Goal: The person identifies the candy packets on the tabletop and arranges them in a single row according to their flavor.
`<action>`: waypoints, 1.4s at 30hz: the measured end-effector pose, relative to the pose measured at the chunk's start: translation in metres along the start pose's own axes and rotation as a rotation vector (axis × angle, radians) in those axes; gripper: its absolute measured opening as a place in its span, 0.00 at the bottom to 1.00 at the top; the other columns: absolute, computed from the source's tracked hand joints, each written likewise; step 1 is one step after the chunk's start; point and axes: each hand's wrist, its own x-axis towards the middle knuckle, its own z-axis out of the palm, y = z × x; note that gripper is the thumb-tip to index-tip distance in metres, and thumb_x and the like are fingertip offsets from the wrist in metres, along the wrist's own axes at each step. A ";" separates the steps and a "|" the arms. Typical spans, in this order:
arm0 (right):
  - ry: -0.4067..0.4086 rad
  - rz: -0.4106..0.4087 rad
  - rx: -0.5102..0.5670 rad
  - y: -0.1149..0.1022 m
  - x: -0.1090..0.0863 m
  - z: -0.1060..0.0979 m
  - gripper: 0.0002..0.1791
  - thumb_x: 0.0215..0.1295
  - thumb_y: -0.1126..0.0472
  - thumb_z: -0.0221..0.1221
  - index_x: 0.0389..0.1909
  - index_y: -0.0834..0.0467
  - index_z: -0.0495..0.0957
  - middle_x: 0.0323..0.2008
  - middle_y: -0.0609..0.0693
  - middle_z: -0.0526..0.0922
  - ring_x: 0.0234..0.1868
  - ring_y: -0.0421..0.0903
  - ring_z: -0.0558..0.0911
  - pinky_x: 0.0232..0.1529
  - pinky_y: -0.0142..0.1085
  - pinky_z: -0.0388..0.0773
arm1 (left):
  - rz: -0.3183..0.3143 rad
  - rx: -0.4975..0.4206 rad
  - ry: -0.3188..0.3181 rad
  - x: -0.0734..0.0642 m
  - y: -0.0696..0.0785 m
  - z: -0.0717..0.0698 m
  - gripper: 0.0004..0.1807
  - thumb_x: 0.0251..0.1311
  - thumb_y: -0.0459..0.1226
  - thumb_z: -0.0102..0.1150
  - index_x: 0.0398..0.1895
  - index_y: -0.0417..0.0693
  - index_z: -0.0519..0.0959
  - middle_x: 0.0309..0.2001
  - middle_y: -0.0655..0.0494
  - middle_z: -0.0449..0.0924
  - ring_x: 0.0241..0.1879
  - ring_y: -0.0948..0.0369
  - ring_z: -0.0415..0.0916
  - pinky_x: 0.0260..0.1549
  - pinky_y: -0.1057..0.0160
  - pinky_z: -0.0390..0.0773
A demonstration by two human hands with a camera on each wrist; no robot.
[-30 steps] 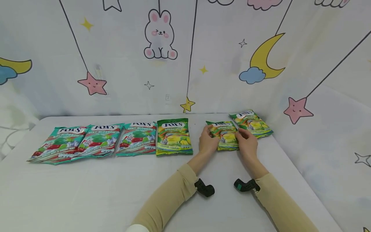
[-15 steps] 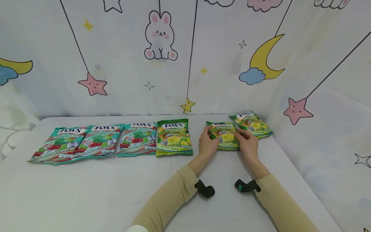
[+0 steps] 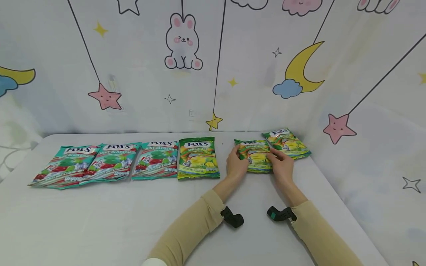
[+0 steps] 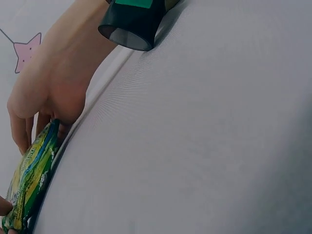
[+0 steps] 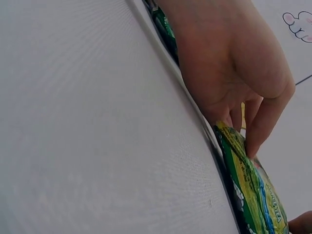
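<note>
My left hand (image 3: 237,166) and right hand (image 3: 284,168) hold a green and yellow bag of Fox's Spring Tea candy (image 3: 257,157) by its two sides, at the right of the head view. Both thumbs lie on its printed front. The left wrist view catches the other hand's fingers over one end of this candy bag (image 4: 36,170), with a fingertip at its lower end. In the right wrist view, thumb and fingers pinch the upper end of the candy bag (image 5: 248,180), which lies close over the table. Part of the bag's edges is hidden under the fingers.
A second Spring Tea bag (image 3: 199,158) lies left of my hands, and another Spring Tea bag (image 3: 287,143) lies tilted behind the right hand. Several teal Mint Blossom bags (image 3: 156,160) continue the row leftward on the white table (image 3: 110,221). A printed curtain (image 3: 139,66) stands behind.
Both hands keep their hold on the candy bag, with only slight finger shifts on its front. The whole head view has moved slightly.
</note>
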 end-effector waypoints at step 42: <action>-0.217 -0.029 -0.014 -0.015 -0.013 0.022 0.26 0.71 0.57 0.59 0.68 0.58 0.72 0.66 0.58 0.72 0.54 0.42 0.72 0.44 0.22 0.69 | 0.014 0.008 -0.059 -0.001 0.015 -0.054 0.39 0.56 0.21 0.48 0.75 0.44 0.60 0.71 0.43 0.66 0.65 0.51 0.69 0.54 0.58 0.76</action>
